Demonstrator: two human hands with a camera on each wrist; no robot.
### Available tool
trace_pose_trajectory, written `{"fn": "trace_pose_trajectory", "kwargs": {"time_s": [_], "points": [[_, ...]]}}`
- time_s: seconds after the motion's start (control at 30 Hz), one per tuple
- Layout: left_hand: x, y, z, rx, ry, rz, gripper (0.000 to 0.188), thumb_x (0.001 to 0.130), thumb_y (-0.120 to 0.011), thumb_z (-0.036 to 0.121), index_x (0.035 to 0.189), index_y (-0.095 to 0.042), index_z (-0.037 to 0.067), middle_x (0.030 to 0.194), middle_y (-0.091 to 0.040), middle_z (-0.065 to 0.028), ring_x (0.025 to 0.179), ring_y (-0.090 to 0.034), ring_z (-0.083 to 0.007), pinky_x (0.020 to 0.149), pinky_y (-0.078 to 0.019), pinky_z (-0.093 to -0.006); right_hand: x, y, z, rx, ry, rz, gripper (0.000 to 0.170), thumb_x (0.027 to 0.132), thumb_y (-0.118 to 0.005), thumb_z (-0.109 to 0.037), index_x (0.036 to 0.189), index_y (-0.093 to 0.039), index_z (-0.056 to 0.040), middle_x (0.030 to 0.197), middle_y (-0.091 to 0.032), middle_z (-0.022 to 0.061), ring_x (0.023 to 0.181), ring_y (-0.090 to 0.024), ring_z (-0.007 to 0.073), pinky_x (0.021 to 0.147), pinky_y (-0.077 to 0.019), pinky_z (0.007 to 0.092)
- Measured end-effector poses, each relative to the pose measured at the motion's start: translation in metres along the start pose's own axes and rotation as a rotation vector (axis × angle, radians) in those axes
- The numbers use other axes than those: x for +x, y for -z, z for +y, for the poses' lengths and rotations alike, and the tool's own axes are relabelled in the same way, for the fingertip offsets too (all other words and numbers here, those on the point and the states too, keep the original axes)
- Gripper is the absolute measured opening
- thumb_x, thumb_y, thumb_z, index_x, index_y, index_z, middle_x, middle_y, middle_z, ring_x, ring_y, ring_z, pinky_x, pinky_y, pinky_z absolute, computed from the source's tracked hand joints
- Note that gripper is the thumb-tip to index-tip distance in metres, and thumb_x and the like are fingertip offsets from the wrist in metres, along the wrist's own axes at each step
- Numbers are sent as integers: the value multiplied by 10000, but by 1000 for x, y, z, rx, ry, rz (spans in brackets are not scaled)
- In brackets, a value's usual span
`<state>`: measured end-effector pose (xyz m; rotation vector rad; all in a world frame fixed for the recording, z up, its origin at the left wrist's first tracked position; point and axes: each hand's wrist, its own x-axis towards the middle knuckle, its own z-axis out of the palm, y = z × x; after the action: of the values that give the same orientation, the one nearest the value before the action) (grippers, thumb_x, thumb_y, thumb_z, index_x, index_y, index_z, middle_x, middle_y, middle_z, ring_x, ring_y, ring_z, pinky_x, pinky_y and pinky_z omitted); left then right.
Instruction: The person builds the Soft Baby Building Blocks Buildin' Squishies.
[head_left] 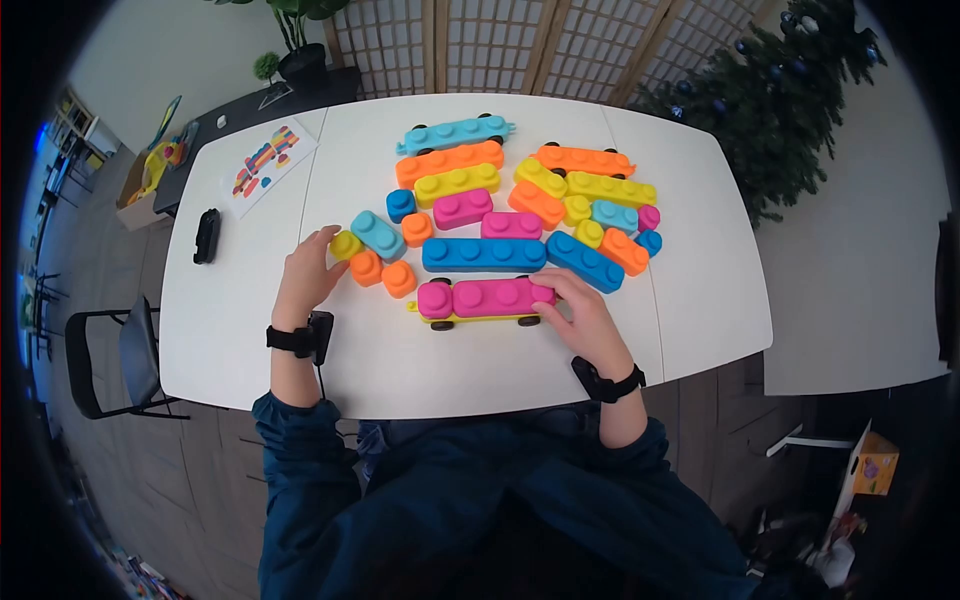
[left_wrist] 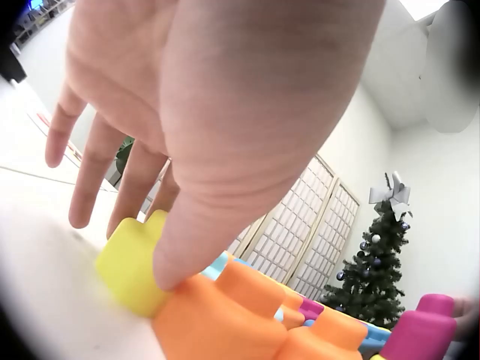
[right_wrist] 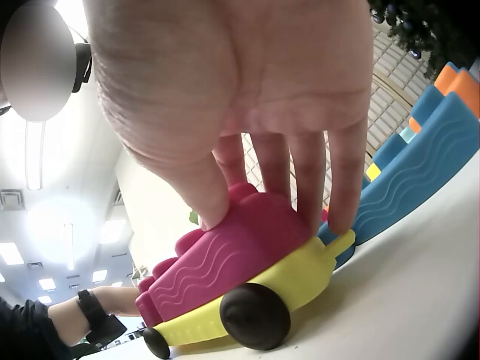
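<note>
Pink block (head_left: 497,299), one, seated on yellow car (right_wrist: 304,280) at near side of desk (head_left: 480,375), gripped by right hand (head_left: 588,322); left hand (head_left: 306,275) pinching yellow block (head_left: 345,246), apparently at pick-up, next needing a clear lift.

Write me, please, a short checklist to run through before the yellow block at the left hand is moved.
1. Left hand on the small yellow block: ok, thumb and fingers around it.
2. Right hand on the long pink block: ok, gripping its end.
3. Short pink block on the yellow wheeled base: ok.
4. Short pink block's top uncovered: ok.
5. Layout matches the picture sheet: cannot tell, print too small.
</note>
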<state>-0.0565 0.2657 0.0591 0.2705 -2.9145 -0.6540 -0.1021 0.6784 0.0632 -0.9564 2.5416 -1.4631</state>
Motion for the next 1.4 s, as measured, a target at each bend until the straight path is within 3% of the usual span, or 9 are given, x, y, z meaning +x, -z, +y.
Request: {"fn": "trace_pose_trajectory", "kwargs": {"time_s": [0.2, 0.3, 0.4, 0.57, 0.7, 0.8, 1.07, 1.17, 1.4], "points": [[-1, 16, 15, 46, 33, -8, 470, 795, -778, 77, 1240, -627, 63, 1195, -686, -148, 1058, -672, -362, 887, -556, -421, 0, -1, -2, -35, -6, -13, 323, 913, -720, -54, 1228, -650, -25, 1239, -651, 137, 1038, -683, 279, 886, -560, 329], [-14, 29, 42, -73, -58, 177, 483, 785, -771, 54, 1247, -628, 59, 1189, -686, -137, 1070, -674, -334, 913, -552, -398, 1, -3, -2, -57, 16, -10, 322, 912, -723, -60, 1224, -652, -27, 1237, -653, 135, 1037, -682, 279, 885, -558, 333], [-30, 28, 86, -526, -299, 33, 547, 785, -733, 9, 1316, -608, 48, 1237, -649, -100, 1147, -648, -248, 971, -532, -379, 2, -4, -5, -56, -8, -23, 322, 911, -725, -63, 1223, -652, -28, 1233, -654, 135, 1036, -682, 282, 884, -556, 334], [-39, 5, 131, -588, -442, -194, 507, 764, -711, 10, 1261, -616, 36, 1139, -635, -129, 1049, -635, -297, 935, -510, -355, 3, -4, -7, -44, -3, -24, 320, 908, -726, -64, 1217, -653, -28, 1225, -656, 139, 1053, -674, 297, 901, -548, 345], [-37, -8, 131, -563, -423, -235, 511, 755, -717, 24, 1255, -614, 35, 1108, -622, -138, 1029, -623, -316, 912, -511, -363, 3, -7, 0, -124, 77, 19, 312, 907, -731, -117, 1209, -660, -88, 1197, -668, 98, 980, -685, 294, 826, -569, 341], [-38, -12, 136, -554, -407, -217, 508, 749, -714, 24, 1246, -611, 32, 1089, -616, -150, 1012, -619, -327, 884, -512, -364, 2, -6, -6, -101, 16, -11, 325, 899, -737, -80, 1212, -659, -39, 1212, -667, 138, 1084, -665, 312, 922, -541, 356], [-38, -13, 138, -528, -324, -308, 508, 767, -746, 45, 1255, -605, 37, 1094, -632, -164, 976, -632, -347, 866, -519, -383, 3, -6, -5, -99, 16, -1, 315, 902, -739, -110, 1204, -665, -59, 1207, -672, 118, 1034, -678, 307, 891, -551, 350], [-38, -17, 148, -473, -463, -97, 494, 768, -806, 85, 1219, -614, 29, 1090, -656, -175, 972, -652, -374, 848, -538, -400, 3, -8, 0, -143, 76, 22, 303, 911, -733, -136, 1203, -670, -82, 1209, -674, 99, 989, -693, 294, 850, -568, 341], [-42, -19, 153, -375, -323, -175, 482, 745, -847, 82, 1166, -621, 18, 1099, -684, -193, 991, -657, -407, 846, -543, -419, 3, -9, 1, -156, 94, 30, 304, 910, -737, -150, 1200, -675, -83, 1223, -676, 107, 1020, -689, 303, 866, -566, 346]]}}
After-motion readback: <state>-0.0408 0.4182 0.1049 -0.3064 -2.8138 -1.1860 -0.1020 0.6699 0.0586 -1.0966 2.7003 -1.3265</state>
